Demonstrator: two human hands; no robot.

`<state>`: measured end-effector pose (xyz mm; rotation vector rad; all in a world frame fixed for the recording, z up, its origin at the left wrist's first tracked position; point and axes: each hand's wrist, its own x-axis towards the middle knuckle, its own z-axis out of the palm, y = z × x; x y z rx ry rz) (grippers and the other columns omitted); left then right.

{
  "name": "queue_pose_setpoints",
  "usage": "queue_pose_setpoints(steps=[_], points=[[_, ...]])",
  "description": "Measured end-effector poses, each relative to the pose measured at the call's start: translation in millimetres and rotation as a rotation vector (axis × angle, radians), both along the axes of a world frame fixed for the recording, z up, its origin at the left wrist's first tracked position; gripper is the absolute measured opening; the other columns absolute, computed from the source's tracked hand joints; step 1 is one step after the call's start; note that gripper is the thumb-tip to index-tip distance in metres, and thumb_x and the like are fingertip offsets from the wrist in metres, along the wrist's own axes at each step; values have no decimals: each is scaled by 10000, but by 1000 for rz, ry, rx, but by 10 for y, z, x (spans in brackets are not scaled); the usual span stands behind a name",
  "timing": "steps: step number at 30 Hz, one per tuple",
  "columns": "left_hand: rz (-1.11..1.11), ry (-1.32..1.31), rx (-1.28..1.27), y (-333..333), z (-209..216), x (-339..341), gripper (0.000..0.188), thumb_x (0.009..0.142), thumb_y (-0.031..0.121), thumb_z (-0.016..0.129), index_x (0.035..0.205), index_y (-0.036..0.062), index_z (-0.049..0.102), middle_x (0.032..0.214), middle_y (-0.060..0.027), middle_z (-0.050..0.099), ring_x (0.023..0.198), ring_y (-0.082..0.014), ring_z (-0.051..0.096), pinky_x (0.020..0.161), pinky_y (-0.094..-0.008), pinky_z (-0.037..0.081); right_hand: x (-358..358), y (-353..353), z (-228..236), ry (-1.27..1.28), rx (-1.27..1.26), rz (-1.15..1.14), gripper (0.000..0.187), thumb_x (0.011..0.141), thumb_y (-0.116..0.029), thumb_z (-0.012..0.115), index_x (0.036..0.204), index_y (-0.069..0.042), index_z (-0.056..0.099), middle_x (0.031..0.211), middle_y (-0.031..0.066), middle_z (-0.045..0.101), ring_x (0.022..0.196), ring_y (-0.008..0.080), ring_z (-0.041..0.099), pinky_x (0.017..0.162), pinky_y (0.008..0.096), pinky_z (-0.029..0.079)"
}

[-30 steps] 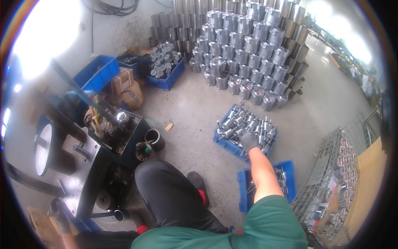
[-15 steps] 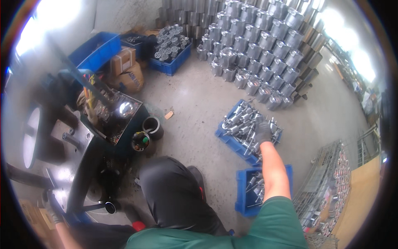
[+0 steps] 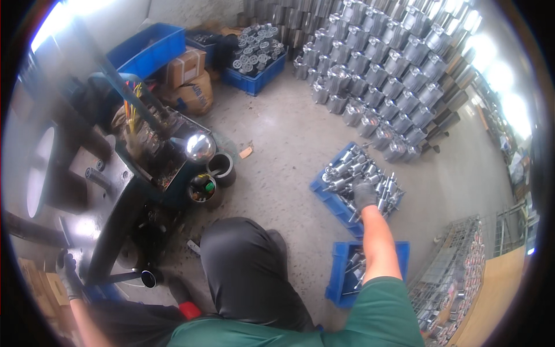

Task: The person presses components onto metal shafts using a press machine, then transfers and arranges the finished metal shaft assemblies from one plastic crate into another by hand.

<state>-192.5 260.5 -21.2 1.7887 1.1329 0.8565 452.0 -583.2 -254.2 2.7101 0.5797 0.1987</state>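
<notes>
My right hand (image 3: 365,195), in a dark grey glove, reaches down onto a pile of metal rotor shafts (image 3: 386,194) with thick middles and thin ends. The pile fills a blue crate (image 3: 330,202) on the floor at the right. Its fingers are hidden among the shafts, so I cannot see whether one is held. My left hand (image 3: 68,276), also gloved, is at far left by the edge of a machine's metal table (image 3: 92,231); how its fingers are set is unclear. A second blue crate (image 3: 336,277) with more shafts stands nearer me, partly under my right arm.
Silver motor housings (image 3: 393,87) are stacked high at the back. A blue crate of metal parts (image 3: 254,81), cartons (image 3: 186,66) and a larger blue bin (image 3: 147,52) stand back left. Small pots (image 3: 222,168) sit by the machine. A wire cage (image 3: 445,277) stands at right.
My right hand has drawn a little nearer to me over the crate of shafts. The view has shifted slightly. My left hand stays by the machine table's edge.
</notes>
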Motion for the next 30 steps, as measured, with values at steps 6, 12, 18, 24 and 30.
queue_pose_setpoints(steps=[6,12,18,24,30], points=[[26,-13,46,91,-14,-121,262,992,157,671,1226,40,681,850,63,562,674,-26,462,576,-198,362,290,-287,310,-204,778,-279,284,1044,-248,518,1190,-32,632,1009,216,723,950,405,700,848,495,533],[-67,29,35,-55,89,144,250,995,163,671,1217,47,684,850,58,566,672,-35,475,576,-208,371,394,-702,267,68,1324,-549,334,1041,-363,571,1194,-68,597,851,136,712,615,221,693,505,422,544],[-8,57,-7,356,-125,52,224,993,173,677,1187,63,691,840,50,598,677,-58,518,595,-228,412,138,-399,-368,494,1289,-707,546,892,-324,769,1355,-83,608,906,222,728,750,349,754,637,477,598],[-187,46,21,188,-119,249,208,964,133,690,1165,76,692,851,39,616,685,-69,528,612,-243,432,-450,203,180,442,643,-432,701,802,-382,839,1389,-68,619,1463,296,530,1245,437,617,1051,471,512],[-124,46,-12,125,-41,230,185,965,143,686,1132,63,685,845,44,582,710,-67,508,641,-237,419,-407,301,-66,286,733,-422,681,798,-285,840,1398,-60,607,1414,284,559,1225,426,630,1037,454,526]])
